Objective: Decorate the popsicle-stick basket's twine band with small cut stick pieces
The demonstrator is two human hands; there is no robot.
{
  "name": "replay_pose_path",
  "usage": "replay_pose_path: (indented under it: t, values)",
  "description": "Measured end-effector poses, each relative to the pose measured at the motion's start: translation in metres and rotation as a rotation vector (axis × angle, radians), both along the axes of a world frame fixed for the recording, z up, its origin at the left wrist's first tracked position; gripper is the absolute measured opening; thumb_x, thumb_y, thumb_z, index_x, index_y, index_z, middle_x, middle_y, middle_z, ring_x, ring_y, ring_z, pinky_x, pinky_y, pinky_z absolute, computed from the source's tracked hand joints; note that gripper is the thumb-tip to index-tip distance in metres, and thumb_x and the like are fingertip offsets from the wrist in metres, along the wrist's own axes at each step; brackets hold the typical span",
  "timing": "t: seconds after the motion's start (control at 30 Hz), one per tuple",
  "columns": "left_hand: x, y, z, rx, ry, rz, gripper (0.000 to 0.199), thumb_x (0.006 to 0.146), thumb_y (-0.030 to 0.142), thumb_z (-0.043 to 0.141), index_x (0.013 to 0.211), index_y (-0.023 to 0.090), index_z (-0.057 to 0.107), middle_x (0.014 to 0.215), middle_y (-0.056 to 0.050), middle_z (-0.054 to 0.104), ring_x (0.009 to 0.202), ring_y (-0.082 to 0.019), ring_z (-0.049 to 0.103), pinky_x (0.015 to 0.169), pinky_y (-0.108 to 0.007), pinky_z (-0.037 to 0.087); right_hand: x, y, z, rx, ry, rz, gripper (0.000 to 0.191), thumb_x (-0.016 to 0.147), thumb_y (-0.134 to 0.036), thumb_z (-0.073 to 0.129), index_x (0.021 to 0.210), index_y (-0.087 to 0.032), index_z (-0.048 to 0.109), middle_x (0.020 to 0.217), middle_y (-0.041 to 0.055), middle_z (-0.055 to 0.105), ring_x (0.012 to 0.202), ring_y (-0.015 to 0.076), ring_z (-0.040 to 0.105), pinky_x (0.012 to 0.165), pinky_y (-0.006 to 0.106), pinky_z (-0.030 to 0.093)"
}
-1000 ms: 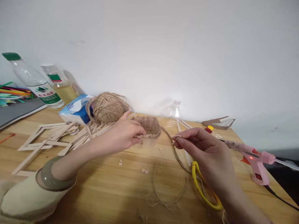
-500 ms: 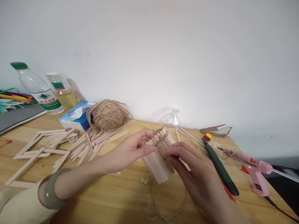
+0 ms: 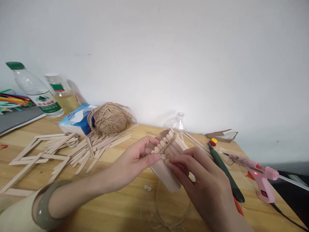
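Observation:
In the head view, my left hand (image 3: pixel 142 153) grips a small box made of craft sticks (image 3: pixel 166 177), thumb on the front and fingers behind the rim. Twine (image 3: pixel 170 143) runs along the box near its rounded stick tops. My right hand (image 3: pixel 198 174) is closed in a pinch at the front of the box. Between its thumb and fingertips shows a small pale stick end (image 3: pixel 167 162), partly hidden. Another small wooden piece (image 3: pixel 163 157) sits on the box front by my left thumb. A loose twine length (image 3: pixel 158 206) trails on the table below.
A pink hot glue gun (image 3: pixel 263 175) with a lit red light lies at right, beside a dark green cutter-like tool (image 3: pixel 225 174). Craft sticks (image 3: pixel 84 149), a twine ball (image 3: pixel 111 119), a tissue pack (image 3: pixel 77 120) and bottles (image 3: pixel 45 100) are at left. Cut stick ends (image 3: pixel 147 187) lie near the box.
My right fingertips have shifted slightly left across the box front, closer to my left thumb. The box has turned a little in my left hand. The whole view has shifted slightly.

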State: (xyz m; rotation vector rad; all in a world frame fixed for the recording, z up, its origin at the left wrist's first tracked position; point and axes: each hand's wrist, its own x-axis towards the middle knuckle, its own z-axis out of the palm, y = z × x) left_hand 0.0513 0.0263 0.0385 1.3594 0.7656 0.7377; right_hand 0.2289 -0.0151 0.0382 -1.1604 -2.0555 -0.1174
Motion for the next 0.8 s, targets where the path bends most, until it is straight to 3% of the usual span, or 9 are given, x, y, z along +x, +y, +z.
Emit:
replay_pose_path:
  t: [0.17,0.33,0.5,0.8]
  values:
    - [0.0002,-0.0035,-0.0006,-0.034,-0.048,0.025,0.026,0.083,0.032,0.052,0.104,0.019,0.043,0.075,0.002,0.058,0.075,-0.015,0.055,0.072,-0.028,0.041,-0.0036,-0.0044,-0.0043,0.101,-0.032,-0.024,0.01,0.086,-0.012,0.055,0.083,-0.014,0.065,0.069,0.0028,0.057,0.063,0.0122,0.054,0.055,0.023,0.044]
    - [-0.0008,-0.0076,-0.0012,-0.047,-0.051,0.04,0.026,0.084,0.031,0.053,0.104,0.018,0.043,0.078,0.001,0.057,0.073,-0.013,0.052,0.071,-0.027,0.04,-0.0039,-0.0076,-0.0046,0.095,-0.03,0.003,0.01,0.084,-0.009,0.057,0.089,-0.014,0.065,0.071,0.0023,0.059,0.063,0.0109,0.055,0.056,0.021,0.045]
    - [0.0,-0.0077,-0.0018,-0.036,-0.064,0.036,0.026,0.084,0.031,0.053,0.105,0.018,0.044,0.085,-0.001,0.059,0.082,-0.016,0.054,0.079,-0.031,0.041,-0.006,-0.0073,-0.0047,0.096,0.017,-0.012,0.007,0.08,-0.01,0.062,0.086,-0.014,0.063,0.07,0.0025,0.058,0.064,0.0119,0.057,0.056,0.022,0.047]
    - [-0.0004,-0.0092,-0.0002,-0.061,-0.087,0.026,0.023,0.084,0.03,0.054,0.102,0.02,0.043,0.079,0.001,0.059,0.078,-0.015,0.054,0.075,-0.029,0.04,-0.0025,-0.0057,0.0033,-0.126,0.089,0.07,0.007,0.083,-0.013,0.059,0.084,-0.02,0.062,0.073,0.0013,0.058,0.063,0.0119,0.056,0.053,0.022,0.047]
